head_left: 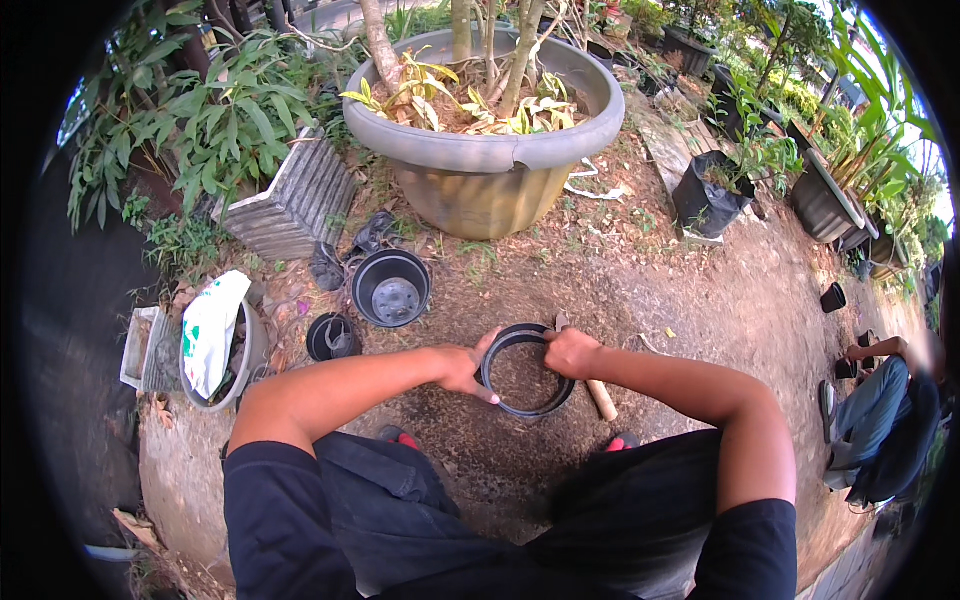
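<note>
A round black plant pot [533, 409] with brown soil showing inside it is between my hands, in front of my knees. My left hand [466, 368] clasps its left side, thumb low and fingers at the rim. On the right rim, my right hand [571, 353] is closed, its fingertips over the edge. From under my right wrist a wooden handle [602, 400] sticks out. A flat brownish tip [561, 321] shows just beyond that hand; whether the two belong to one tool is hidden.
An empty black pot [391, 288] and a smaller one [332, 337] stand left. Beyond is a large grey planter [480, 160] with trunks. A white bag [213, 335] covers a grey pot [255, 350]. A black grow bag [712, 195] stands right; another person [885, 420] crouches far right.
</note>
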### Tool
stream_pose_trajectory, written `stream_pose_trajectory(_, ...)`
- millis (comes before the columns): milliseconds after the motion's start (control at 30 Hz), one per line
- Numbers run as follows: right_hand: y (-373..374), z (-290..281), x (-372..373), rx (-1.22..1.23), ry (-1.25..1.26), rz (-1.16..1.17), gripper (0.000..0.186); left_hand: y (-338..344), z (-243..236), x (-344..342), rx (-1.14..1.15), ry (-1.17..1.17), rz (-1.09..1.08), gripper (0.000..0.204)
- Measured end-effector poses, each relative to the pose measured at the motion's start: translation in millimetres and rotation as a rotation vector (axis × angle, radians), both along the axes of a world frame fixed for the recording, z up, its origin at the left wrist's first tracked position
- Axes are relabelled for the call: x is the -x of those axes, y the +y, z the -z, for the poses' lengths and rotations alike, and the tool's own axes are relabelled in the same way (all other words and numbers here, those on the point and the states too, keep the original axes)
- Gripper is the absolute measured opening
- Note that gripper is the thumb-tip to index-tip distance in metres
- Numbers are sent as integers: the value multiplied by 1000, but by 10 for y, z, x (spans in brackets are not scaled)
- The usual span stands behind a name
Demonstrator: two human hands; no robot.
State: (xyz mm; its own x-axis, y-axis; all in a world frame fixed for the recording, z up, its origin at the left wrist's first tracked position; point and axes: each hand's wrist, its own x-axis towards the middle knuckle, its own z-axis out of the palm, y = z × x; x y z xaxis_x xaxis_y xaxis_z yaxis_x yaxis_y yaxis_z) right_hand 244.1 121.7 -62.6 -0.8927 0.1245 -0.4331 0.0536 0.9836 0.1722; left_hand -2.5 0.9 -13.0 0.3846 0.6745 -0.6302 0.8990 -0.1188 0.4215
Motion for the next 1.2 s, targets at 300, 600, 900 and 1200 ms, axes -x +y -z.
stream_pose_trajectory(300, -260, -103, 67, -13, -56, -17, 16, 3, -44, -34, -16, -9, 13, 144)
stream_pose_trajectory(600, -231, 18, -25, 62, 99, 3, 14, -11, 12, -3, -30, -33, 0, 145)
stream_pose_trajectory(900, -262, 61, 5, 57, 13, 50, 15, 27, -58, -61, 36, 10, -6, 144)
stream_pose_trajectory(1200, -40, -114, -164, 356, 433, 92, 9, 19, 72, 5, 18, -29, -4, 146)
